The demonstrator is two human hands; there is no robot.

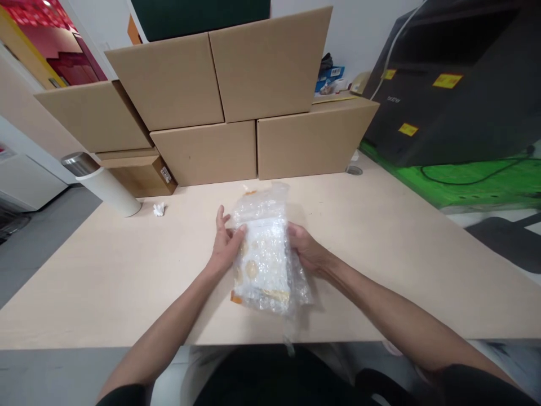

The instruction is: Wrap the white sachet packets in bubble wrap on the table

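Note:
A bubble-wrap package with a white and orange item inside lies lengthwise on the light wooden table, near its front edge. My left hand rests against the package's left side, thumb on top and fingers stretched out. My right hand grips the package's right edge, its fingers curled under the wrap.
Several cardboard boxes are stacked along the table's far side. A white cylindrical container with a metal lid lies tilted at the back left, next to a crumpled bit of white paper. A black machine stands at the right.

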